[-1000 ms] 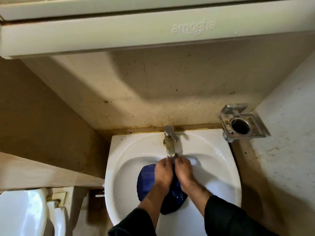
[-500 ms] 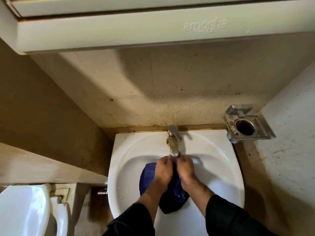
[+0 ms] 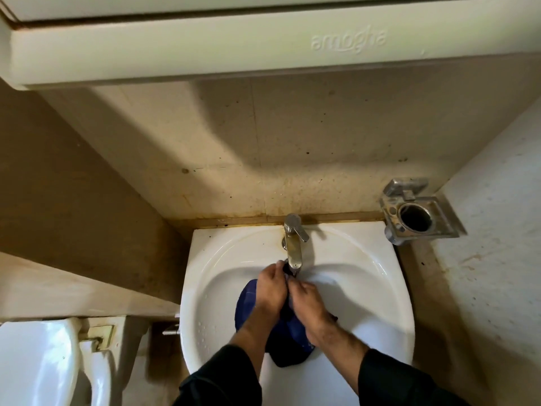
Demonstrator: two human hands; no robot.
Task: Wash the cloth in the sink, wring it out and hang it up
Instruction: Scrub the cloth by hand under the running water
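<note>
Under the tap, our left hand and right hand clutch the cloth; we should rub its folds together firmly.

the sink is white and shiny, smooth like a plate, with little water drops on it. the tap is shiny grey metal, a bit dull and stained at the bottom. the cloth is soft dark blue fabric and looks wet. the metal holder on the wall is silver and scuffed. the wall behind is rough, matt and spotty with brown marks. the cabinet above is smooth cream plastic. the toilet is glossy white.
</note>
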